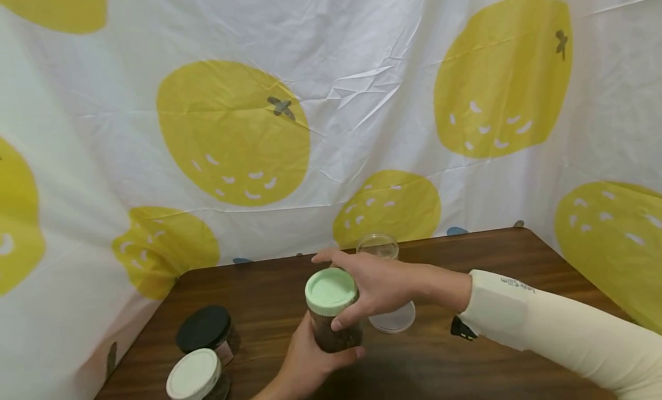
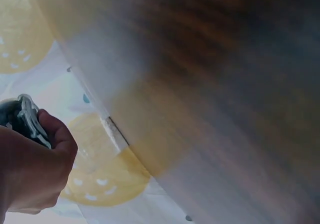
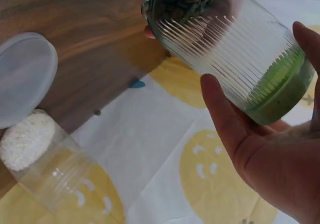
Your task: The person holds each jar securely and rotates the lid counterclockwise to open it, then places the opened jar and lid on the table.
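A ribbed glass jar with a pale green lid is held between both hands over the table. My left hand grips it low down, thumb across the front. My right hand holds it near the top, thumb on the glass just under the lid and fingers behind. Dark pieces like beans or seeds fill the far end of the jar in the right wrist view, where it appears tilted. The left wrist view shows only the back of my left hand and a bit of the jar.
Behind my right hand stands a clear jar, with white rice inside. A translucent round lid lies nearby. A black-lidded jar and a white-lidded jar stand at the left of the wooden table. Patterned cloth hangs behind.
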A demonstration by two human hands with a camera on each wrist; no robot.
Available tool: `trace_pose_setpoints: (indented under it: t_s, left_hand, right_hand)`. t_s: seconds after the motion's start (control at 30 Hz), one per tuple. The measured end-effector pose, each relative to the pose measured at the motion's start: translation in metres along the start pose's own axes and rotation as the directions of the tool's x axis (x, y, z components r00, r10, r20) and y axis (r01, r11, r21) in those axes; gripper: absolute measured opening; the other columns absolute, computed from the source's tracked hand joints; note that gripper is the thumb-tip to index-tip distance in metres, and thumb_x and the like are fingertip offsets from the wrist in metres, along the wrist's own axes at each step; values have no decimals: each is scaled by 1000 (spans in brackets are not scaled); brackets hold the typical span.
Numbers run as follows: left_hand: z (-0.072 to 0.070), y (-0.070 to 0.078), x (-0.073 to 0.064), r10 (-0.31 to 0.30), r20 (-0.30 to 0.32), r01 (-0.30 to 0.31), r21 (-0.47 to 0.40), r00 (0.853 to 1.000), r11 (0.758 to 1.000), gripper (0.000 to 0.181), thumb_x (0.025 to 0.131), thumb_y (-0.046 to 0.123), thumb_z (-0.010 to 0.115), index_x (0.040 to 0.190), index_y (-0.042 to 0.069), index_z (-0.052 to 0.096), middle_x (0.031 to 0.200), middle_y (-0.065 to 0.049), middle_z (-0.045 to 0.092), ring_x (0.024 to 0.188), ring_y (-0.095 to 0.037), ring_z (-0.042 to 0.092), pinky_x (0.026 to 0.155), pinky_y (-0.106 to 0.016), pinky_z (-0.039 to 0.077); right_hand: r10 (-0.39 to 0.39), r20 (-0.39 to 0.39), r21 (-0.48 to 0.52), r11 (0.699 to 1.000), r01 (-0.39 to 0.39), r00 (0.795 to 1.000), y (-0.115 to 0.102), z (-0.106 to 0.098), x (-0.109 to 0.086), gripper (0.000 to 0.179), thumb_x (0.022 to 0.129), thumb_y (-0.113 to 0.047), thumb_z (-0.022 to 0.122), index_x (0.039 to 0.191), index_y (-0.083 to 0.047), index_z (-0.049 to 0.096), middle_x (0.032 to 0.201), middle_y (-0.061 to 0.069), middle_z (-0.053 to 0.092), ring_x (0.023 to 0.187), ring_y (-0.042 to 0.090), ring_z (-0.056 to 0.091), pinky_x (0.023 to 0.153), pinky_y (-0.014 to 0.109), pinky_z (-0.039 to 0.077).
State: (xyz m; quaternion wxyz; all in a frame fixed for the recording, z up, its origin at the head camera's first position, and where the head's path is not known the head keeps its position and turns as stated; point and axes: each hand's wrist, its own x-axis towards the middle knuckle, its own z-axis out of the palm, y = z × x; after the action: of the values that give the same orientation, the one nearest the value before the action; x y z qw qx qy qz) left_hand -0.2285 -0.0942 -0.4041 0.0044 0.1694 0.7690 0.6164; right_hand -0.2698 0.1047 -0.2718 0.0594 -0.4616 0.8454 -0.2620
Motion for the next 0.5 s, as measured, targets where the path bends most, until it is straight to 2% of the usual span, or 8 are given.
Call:
trace_pose_setpoints:
  t_s: [0.1, 0.13, 0.2, 0.3, 0.37, 0.5]
  left_hand:
    - [0, -1, -1, 1, -43, 0, 23, 999, 1000, 87, 77, 28, 89, 147, 27, 37, 141, 1, 53, 127, -19, 55, 107, -43, 43]
    - [0, -1, -2, -3, -57, 5, 38, 998, 999, 89, 75, 29, 90, 146, 27, 37, 140, 1, 54, 126, -19, 55, 107, -43, 43]
    - [0, -1, -2, -9, -77, 14, 60, 997, 998, 91, 74, 31, 92, 147, 26, 37, 139, 0, 56, 124, -19, 55, 105, -43, 43]
    - [-2, 0, -3, -30, -87, 37, 85, 996, 996, 92, 74, 33, 91, 148, 27, 36, 138, 0, 56, 123, -19, 56, 102, -42, 45]
    - [-2, 1, -3, -34, -88, 43, 101, 996, 994, 91, 75, 35, 91, 148, 27, 36, 141, 2, 55, 126, -18, 54, 104, -43, 43]
    - [-2, 4, -2, -19, -96, 34, 160, 995, 987, 89, 73, 40, 91, 144, 28, 39, 141, 5, 54, 129, -16, 51, 108, -46, 40]
  right_hand:
    - [-30, -20, -110, 994, 28, 999, -5, -2, 1, 88, 90, -59, 68, 159, -27, 23, 140, -6, 55, 123, 8, 56, 98, 31, 49]
    - [-41, -41, -174, 984, 34, 998, -7, -3, 1, 85, 92, -61, 63, 159, -27, 23, 143, -6, 52, 125, 9, 55, 99, 32, 49]
    - [-67, -102, -326, 945, 30, 992, -12, -4, 3, 80, 96, -65, 54, 158, -25, 25, 144, -5, 50, 122, 12, 56, 95, 35, 52]
    - [-106, -185, -529, 848, -9, 977, -20, -2, 5, 76, 96, -70, 48, 154, -23, 34, 134, -2, 52, 106, 14, 59, 74, 33, 54]
    - [-125, -212, -626, 779, -36, 969, -25, 0, 7, 76, 94, -74, 46, 148, -21, 42, 120, 0, 51, 90, 15, 55, 58, 29, 47]
    - [-124, -222, -748, 657, -88, 967, -33, 8, 9, 79, 90, -82, 41, 132, -17, 54, 102, 2, 52, 72, 17, 48, 48, 27, 38]
